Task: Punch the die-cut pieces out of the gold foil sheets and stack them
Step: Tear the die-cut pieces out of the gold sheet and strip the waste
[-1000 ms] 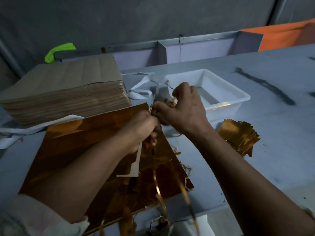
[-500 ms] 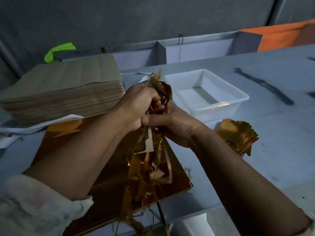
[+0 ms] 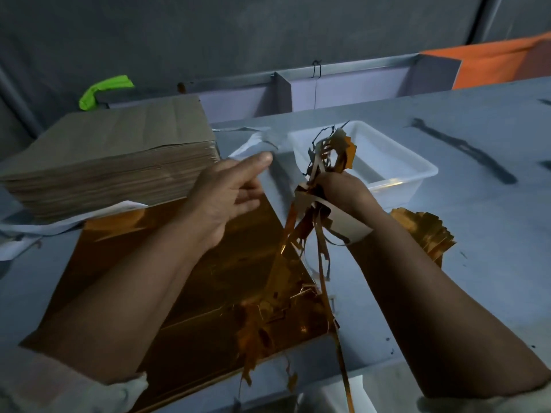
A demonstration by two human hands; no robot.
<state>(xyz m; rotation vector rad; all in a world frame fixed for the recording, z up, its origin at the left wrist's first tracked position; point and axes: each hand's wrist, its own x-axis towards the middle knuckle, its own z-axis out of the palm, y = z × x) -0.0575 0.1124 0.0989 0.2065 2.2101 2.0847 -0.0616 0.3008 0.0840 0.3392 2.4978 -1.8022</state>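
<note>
Right hand (image 3: 343,189) clenched round a tangled bundle of gold foil waste strips (image 3: 325,162) hanging downward; left hand (image 3: 226,198), fingers (image 3: 253,162) released, hovers nearer the flat gold foil sheet (image 3: 208,293) beneath it on the worktop (image 3: 492,234).

Bare tabletop (image 3: 477,248) offers passage to the right, beyond the white tray (image 3: 417,166) and the pile of gold pieces (image 3: 423,231). The tall brown paper stack (image 3: 119,162) walls off the left rear. Gold foil sheets (image 3: 208,293) lie flat across the near centre. Tangled scrap strips (image 3: 313,234) hang from the right hand (image 3: 343,186) over the sheets' right corner. A narrow gap separates them from the left hand (image 3: 229,192).
</note>
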